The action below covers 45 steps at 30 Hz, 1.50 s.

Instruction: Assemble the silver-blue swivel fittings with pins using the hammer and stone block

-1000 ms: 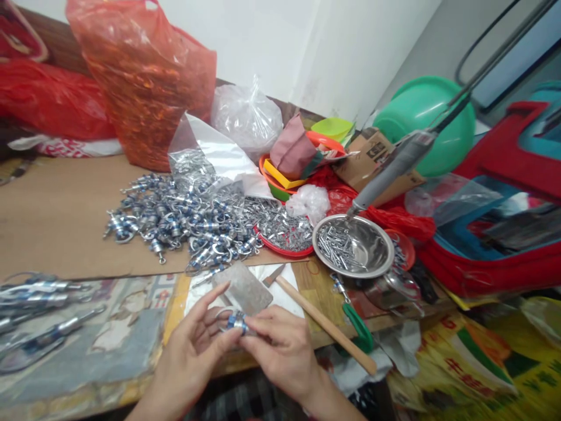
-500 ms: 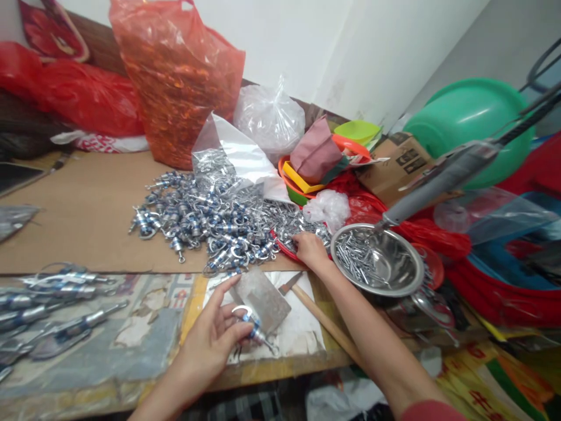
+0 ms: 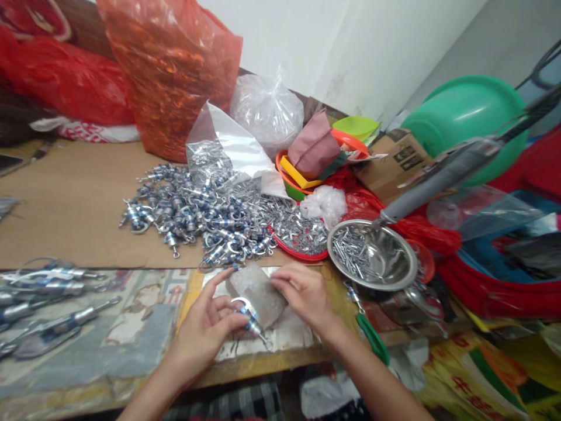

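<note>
Right hand point(image 3: 307, 295) back from red tray point(image 3: 303, 255) to grey block point(image 3: 258, 286), grip pinched, contents unclear; left hand point(image 3: 210, 327) pinches fitting point(image 3: 253, 325) beside block; both reunited.

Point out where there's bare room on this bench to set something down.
The widest bare patch is the cardboard left of the metal heap, in front of the red bag. A smaller one, on the grey covering, lies between the larger metal pieces and the left hand. From heap to steel bowl, it's crowded.
</note>
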### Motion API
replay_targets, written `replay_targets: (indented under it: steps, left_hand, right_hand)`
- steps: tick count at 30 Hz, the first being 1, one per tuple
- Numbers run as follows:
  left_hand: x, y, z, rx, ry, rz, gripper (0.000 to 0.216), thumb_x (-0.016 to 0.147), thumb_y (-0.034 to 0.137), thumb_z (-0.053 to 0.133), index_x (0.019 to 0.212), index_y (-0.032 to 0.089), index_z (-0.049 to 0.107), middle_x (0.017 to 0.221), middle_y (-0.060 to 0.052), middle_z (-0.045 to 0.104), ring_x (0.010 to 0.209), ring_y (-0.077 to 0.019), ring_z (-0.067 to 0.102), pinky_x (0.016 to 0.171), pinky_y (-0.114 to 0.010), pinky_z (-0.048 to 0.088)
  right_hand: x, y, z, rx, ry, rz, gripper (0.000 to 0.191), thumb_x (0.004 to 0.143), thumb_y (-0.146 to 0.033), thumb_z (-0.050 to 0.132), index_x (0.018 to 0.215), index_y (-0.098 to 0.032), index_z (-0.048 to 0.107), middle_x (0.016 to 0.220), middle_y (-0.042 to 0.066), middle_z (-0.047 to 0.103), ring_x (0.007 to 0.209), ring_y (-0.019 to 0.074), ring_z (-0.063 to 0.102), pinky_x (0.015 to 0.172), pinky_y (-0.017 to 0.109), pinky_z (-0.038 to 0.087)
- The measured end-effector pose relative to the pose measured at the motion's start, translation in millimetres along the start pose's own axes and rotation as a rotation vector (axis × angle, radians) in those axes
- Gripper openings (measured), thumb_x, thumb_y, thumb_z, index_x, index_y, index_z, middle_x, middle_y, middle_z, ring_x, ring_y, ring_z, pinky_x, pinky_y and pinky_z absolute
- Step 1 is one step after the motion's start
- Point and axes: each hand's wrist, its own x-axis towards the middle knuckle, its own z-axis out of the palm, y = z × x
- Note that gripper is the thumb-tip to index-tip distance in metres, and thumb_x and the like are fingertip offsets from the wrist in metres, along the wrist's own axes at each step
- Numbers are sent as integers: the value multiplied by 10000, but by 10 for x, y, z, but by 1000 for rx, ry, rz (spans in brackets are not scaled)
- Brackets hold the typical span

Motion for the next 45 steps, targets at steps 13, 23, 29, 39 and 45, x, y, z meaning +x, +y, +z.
replay_targets:
  steps: [13, 23, 29, 39, 45]
  left_hand:
    - [8, 41, -3, -40, -28, -14, 733, 583, 100, 668, 1210, 186, 298, 643, 29, 596, 591, -129, 583, 577, -251, 499]
    - [28, -31, -72, 39, -41, -27, 718, 588, 157, 678, 1211, 221, 328, 649, 45, 599, 623, -171, 619, 627, -350, 527]
    - [61, -50, -90, 45, -51, -23, 743, 588, 158, 686, 1226, 229, 313, 660, 40, 611, 615, -172, 621, 617, -361, 535]
    - [64, -54, -92, 34, -29, -21, 800, 548, 144, 712, 1231, 240, 306, 619, 49, 616, 567, -164, 619, 577, -357, 534]
    - [59, -43, -81, 30, -19, -22, 823, 538, 135, 715, 1240, 227, 294, 605, 49, 625, 540, -151, 610, 561, -346, 538]
  right_hand:
    - [-386, -589, 175, -404, -109, -247, 300, 859, -102, 323, 980, -84, 596, 764, 105, 598, 749, 205, 504, 619, 325, 417]
    - [-656, 69, -110, -334, 72, 191, 330, 830, -200, 438, 1154, -194, 504, 1003, 98, 518, 937, 217, 507, 789, 359, 426]
    - [-723, 253, -315, -403, -202, 385, 180, 802, -231, 471, 940, -157, 559, 832, 60, 571, 759, 193, 586, 659, 301, 470]
    - [-640, -454, -379, -216, -59, -90, 533, 805, -24, 395, 1292, -240, 357, 969, 57, 605, 843, 152, 582, 693, 248, 473]
    - [-656, -485, -302, -320, -143, -55, 503, 806, -36, 352, 1274, -216, 402, 927, 73, 620, 791, 173, 582, 659, 283, 481]
